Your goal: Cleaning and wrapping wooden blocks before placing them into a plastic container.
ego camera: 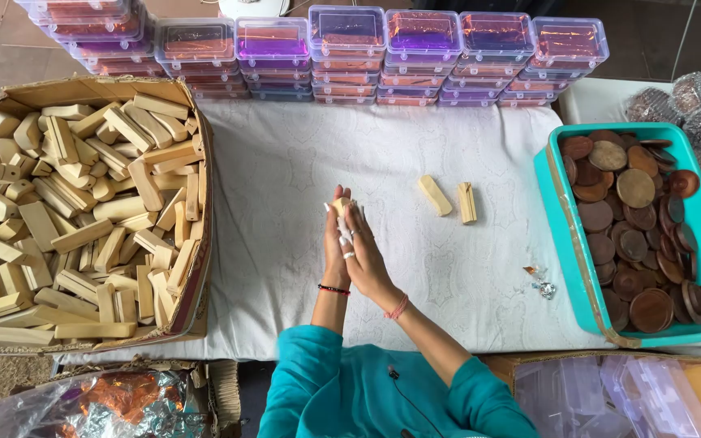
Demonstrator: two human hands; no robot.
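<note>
Left hand (335,243) and right hand (364,247) are pressed palm to palm over the middle of the white cloth-covered counter (302,162), fingers pointing away from the body. A small pale beige wooden block (341,204) is clamped between the fingertips of both hands; only its rounded top end is seen, the rest is hidden by the fingers. A scrap of white material is seen against the fingers beside it; what it is cannot be told.

Two more pale wooden blocks (448,198) are laid on the cloth just right of the hands, side by side, not touching: oblong, light tan, smooth, rounded corners.

At left, a brown cardboard box (202,268) is heaped with the same pale wooden blocks. At right, a teal plastic tray (557,235) is filled with round dark brown discs (634,188). Along the far edge, clear lidded plastic boxes (346,36) are stacked in a row, orange and purple contents showing through. A small crumpled foil wrapper (540,281) is lying on the cloth near the tray.
</note>
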